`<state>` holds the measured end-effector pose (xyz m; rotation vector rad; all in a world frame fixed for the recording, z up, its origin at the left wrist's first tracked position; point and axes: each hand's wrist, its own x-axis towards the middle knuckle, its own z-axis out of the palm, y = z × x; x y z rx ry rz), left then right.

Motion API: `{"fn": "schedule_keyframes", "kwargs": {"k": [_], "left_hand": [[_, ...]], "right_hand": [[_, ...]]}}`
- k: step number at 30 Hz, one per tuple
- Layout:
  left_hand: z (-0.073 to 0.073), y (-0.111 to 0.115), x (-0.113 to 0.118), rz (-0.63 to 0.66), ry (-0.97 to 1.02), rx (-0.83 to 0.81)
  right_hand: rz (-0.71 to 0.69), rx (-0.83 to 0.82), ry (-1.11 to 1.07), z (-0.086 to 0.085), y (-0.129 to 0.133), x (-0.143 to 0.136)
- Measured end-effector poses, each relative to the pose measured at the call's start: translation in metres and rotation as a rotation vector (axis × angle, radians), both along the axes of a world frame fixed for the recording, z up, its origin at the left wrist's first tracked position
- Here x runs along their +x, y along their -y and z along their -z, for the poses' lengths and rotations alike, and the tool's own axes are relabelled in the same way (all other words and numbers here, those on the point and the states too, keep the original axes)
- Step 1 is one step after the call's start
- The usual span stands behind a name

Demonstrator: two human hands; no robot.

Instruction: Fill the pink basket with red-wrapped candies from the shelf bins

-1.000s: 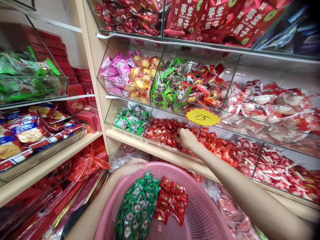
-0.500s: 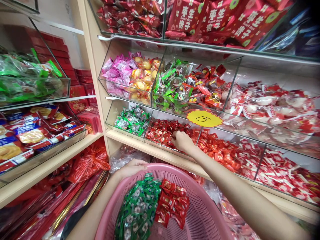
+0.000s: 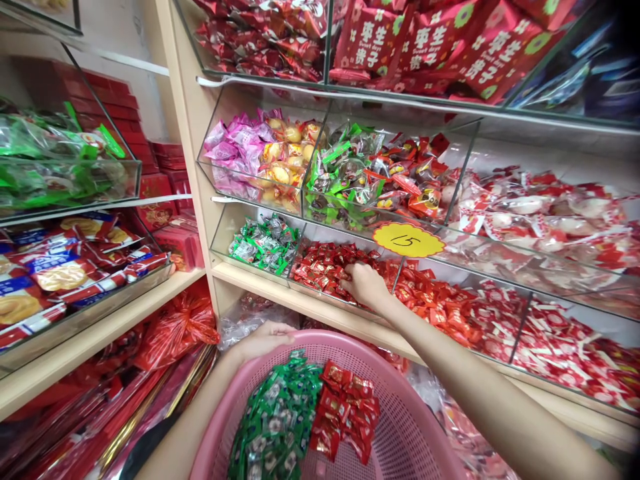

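- Right hand [image 3: 367,287]: fingers drawn together among small, shiny, red-wrapped sweets [image 3: 323,263] in a clear-walled bin [image 3: 320,288]; whether it pinches any cannot be told.
- Left hand [image 3: 267,339]: closed over the rim of a round, pink, perforated plastic basket [image 3: 400,407].
- Basket contents: green-wrapped sweets [image 3: 275,417] at left, touching gold-printed red packets [image 3: 345,410].

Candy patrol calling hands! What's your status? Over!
Left hand on rim of pink basket. Right hand curled at shelved red candies. Green candies, red packets inside basket. Yellow sign above right hand, not touching.
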<state>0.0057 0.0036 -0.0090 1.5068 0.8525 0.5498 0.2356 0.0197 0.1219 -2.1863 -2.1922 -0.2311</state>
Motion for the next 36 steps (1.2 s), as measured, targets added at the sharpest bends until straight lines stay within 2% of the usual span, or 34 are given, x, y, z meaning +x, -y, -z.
{"fn": "schedule_keyframes", "kwargs": {"k": [6, 11, 15, 22, 32, 36], "left_hand": [[-0.005, 0.002, 0.002, -0.010, -0.004, -0.021], [0.000, 0.000, 0.001, 0.012, -0.002, -0.016], [0.007, -0.003, -0.001, 0.015, -0.007, 0.014], [0.010, -0.004, 0.000, 0.001, -0.019, 0.001], [0.003, -0.002, 0.000, -0.013, -0.034, 0.007], [0.008, -0.003, -0.001, -0.020, -0.041, 0.029]], "right_hand": [[0.058, -0.018, 0.010, -0.011, 0.003, 0.012], [0.047, -0.021, 0.095, -0.001, 0.010, 0.005], [0.025, -0.032, 0.080, 0.004, 0.009, 0.004], [-0.054, -0.037, -0.069, 0.009, 0.000, 0.012], [-0.350, 0.096, -0.262, 0.028, -0.008, 0.023], [-0.294, 0.067, -0.284, 0.031, -0.011, 0.026]]}}
